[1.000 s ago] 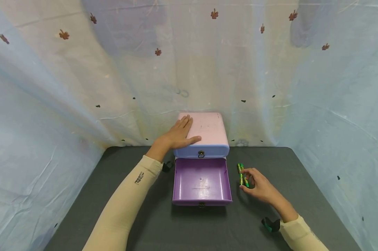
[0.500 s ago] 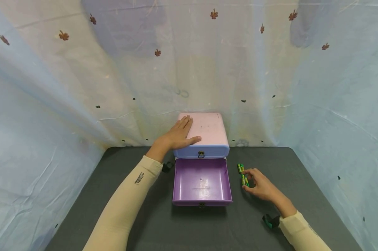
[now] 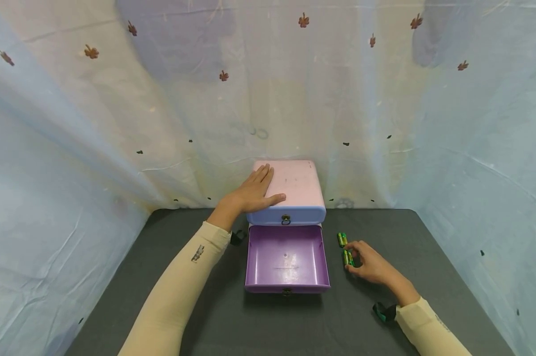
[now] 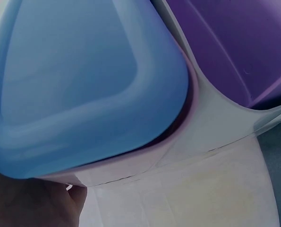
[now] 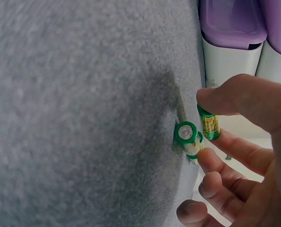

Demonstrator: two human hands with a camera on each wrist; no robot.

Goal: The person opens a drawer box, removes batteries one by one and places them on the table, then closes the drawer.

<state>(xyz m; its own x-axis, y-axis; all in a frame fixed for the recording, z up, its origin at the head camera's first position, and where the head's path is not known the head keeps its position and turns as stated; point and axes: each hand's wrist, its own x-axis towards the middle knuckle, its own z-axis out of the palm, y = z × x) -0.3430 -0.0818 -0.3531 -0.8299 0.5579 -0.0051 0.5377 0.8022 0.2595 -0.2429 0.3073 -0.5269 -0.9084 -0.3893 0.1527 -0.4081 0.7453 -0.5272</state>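
Observation:
A small chest with a pink top has its blue upper drawer closed and its purple lower drawer pulled out, bare inside. My left hand rests flat on the pink top, fingers spread. In the left wrist view, part of that hand shows dark beside the blue drawer front. Right of the chest, my right hand pinches a green-and-yellow battery between thumb and index finger. Beside it lies another battery. A pair of batteries lies just beyond.
A dark grey cloth covers the table. A pale plastic sheet hangs behind and at both sides. Black wrist straps show near both sleeves. The open drawer stands between my two arms.
My right hand has shifted the pinched battery slightly right and toward me, lining it up beside another one. My left hand stays on the chest.

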